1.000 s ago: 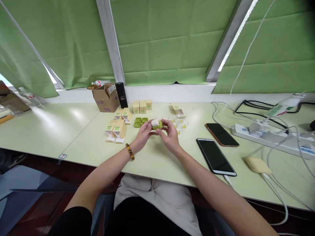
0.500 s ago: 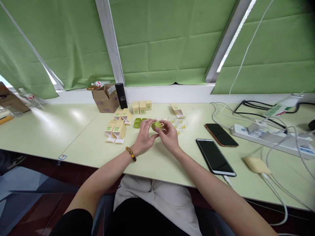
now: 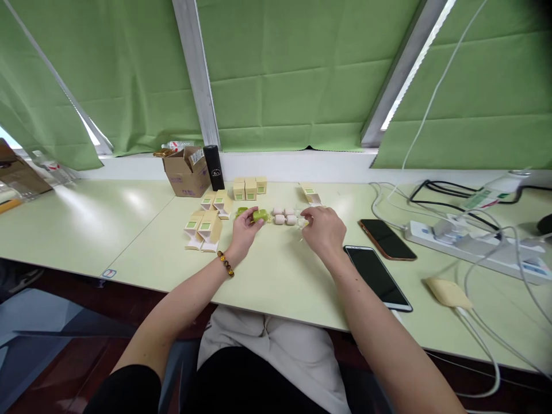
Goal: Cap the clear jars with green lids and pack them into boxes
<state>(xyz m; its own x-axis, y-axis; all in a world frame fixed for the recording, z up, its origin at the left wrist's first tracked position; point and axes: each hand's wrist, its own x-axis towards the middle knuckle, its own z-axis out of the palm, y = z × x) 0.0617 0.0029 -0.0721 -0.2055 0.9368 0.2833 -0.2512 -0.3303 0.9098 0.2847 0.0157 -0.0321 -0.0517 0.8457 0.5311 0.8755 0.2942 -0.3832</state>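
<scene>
My left hand (image 3: 242, 236) is closed around a small green case (image 3: 260, 215), gripped between thumb and fingers. More green cases (image 3: 242, 211) lie just behind that hand, partly covered. To the right, several pale pinkish cylinders (image 3: 284, 216) sit together on the table. My right hand (image 3: 325, 231) is over a group of small clear plastic pieces (image 3: 302, 221) with yellow spots. Its thumb and fingertips are pinched together there, and what is between them is too small to make out.
Cream boxes with open flaps (image 3: 209, 227) stand at left, with closed ones (image 3: 250, 190) behind. One open box (image 3: 309, 191) lies at the back. A carton (image 3: 187, 175) and black cylinder (image 3: 214, 168) stand by the wall. Phones (image 3: 379, 276), cables and a power strip (image 3: 474, 244) occupy the right.
My hands have parted. The left keeps the green case and has moved slightly left, while the right has let go of it and moved right to the clear pieces. The pale cylinders are now uncovered.
</scene>
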